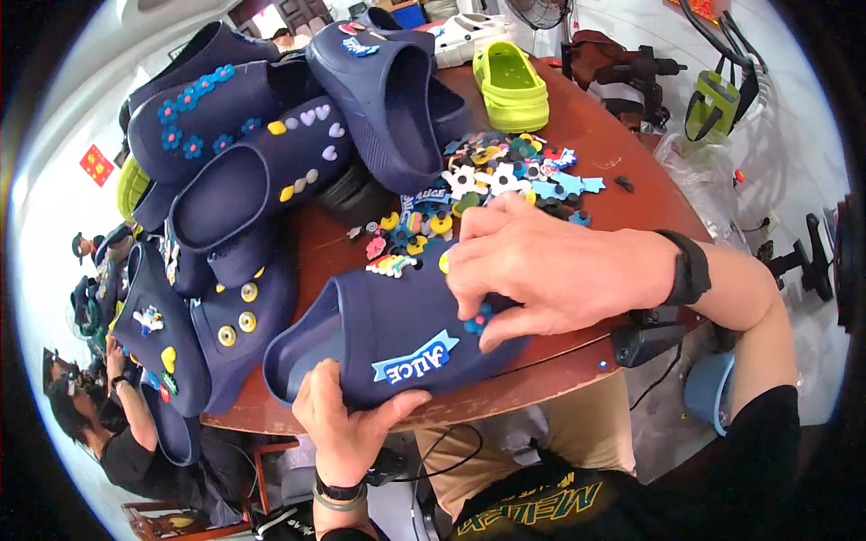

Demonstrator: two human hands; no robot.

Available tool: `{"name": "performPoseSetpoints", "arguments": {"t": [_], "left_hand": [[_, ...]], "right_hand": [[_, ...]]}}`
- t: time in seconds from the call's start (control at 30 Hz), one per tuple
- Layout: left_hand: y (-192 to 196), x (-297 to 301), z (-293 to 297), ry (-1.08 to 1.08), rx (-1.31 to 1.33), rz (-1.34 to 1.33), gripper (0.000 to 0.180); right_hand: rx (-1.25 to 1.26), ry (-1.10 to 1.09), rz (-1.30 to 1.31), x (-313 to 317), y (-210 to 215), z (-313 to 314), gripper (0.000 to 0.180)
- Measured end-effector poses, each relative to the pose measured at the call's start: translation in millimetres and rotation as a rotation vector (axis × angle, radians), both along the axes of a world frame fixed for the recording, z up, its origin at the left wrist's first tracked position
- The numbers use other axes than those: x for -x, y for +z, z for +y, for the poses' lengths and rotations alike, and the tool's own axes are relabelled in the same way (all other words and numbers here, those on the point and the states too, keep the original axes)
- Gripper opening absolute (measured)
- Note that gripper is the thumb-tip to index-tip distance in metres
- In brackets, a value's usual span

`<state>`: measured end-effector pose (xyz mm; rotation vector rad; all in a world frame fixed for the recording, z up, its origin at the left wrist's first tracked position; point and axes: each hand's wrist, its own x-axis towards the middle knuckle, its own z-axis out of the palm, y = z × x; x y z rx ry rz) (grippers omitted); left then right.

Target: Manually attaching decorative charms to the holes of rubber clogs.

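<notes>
A navy clog lies at the table's near edge, its toe turned to the right. My left hand grips the near side by the heel opening, thumb stretched along the rim. My right hand bends over the toe, with thumb and finger closed at a blue flower charm. A banner-shaped blue and white charm sits on the clog's near side. Part of a yellow charm shows beside my right fingers, which hide much of the toe. Right behind is a rainbow charm.
Loose colourful charms lie heaped behind my right hand on the red-brown table. Stacked navy clogs fill the left side. A lime clog and a white clog stand at the back. Another person sits at left.
</notes>
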<state>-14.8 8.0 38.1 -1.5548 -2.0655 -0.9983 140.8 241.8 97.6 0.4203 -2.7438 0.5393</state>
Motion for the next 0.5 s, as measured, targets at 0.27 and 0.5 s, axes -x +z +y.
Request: {"name": "performPoseSetpoints", "arguments": {"t": [0.27,0.5], "left_hand": [[2,-1,-5,0.062,0.054,-0.043,0.072],[1,3,-1,0.025,0.065,0.003,0.076]], "right_hand": [[0.103,-0.033,0.207,1,-21,-2,0.040],[0.438,-0.028,0.015,-8,2,13,0.015]]}}
